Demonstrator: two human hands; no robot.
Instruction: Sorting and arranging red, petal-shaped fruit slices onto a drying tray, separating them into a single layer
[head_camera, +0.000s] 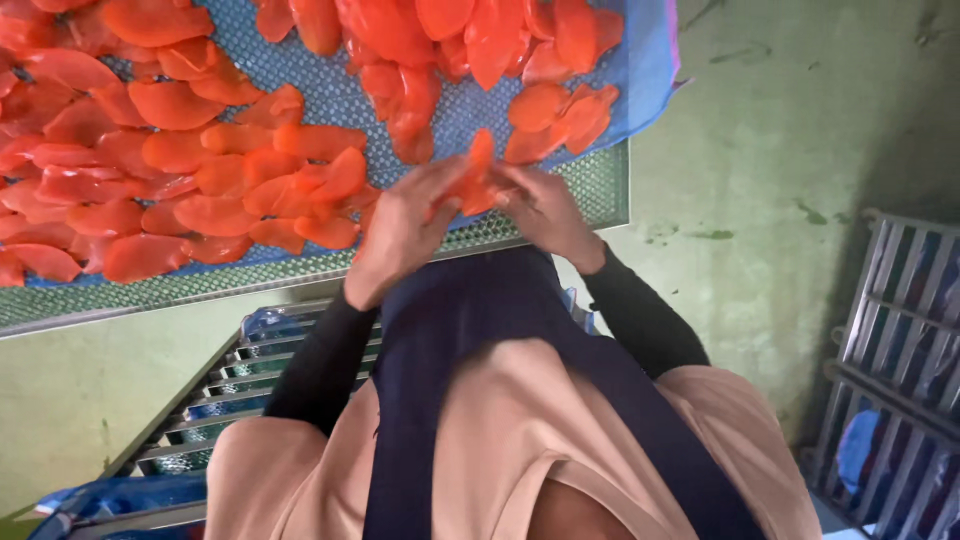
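- Tray (600, 190) of perforated metal is seen tilted across the upper view, lined with blue mesh sheet (330, 95) and covered with orange fruit slices (170, 105), many overlapping.
- Stacked racks (215, 395) are seen below the tray; another rack (900, 330) stands at the right on the green floor.
- Left hand (400, 235) and right hand (545, 210) are both closed around one orange slice (475, 180), held between them just above the tray's near edge.
- Slice could be torn if pulled apart too hard, judging by its soft look.
- Slice could be dropped past the near rim onto the racks, since it is held right at the edge.
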